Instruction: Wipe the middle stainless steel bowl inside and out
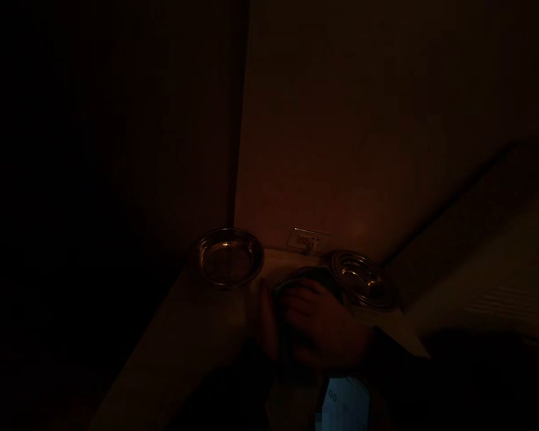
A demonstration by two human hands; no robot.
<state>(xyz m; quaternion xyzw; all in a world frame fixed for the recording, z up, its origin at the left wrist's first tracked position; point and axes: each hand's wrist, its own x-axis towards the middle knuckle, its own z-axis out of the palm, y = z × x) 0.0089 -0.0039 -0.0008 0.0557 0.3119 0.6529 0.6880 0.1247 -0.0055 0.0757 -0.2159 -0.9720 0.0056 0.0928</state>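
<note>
The scene is very dark. My right hand (326, 326) lies curled over a dark round dish (303, 276) on a pale counter (193, 335), its fingers closed on the rim. My left hand (266, 320) is at the dish's left edge and shows only as dim fingers pressed against it. A shiny steel plate (228, 257) leans against the wall to the left of the hands. Just right of the dish stands a second steel plate (363, 280).
A wall socket (306, 240) sits low on the wall between the two plates. A bluish lit patch (345, 401) glows at the bottom, below my hands. The counter's left edge drops into darkness. A slanted surface (489, 263) rises at the right.
</note>
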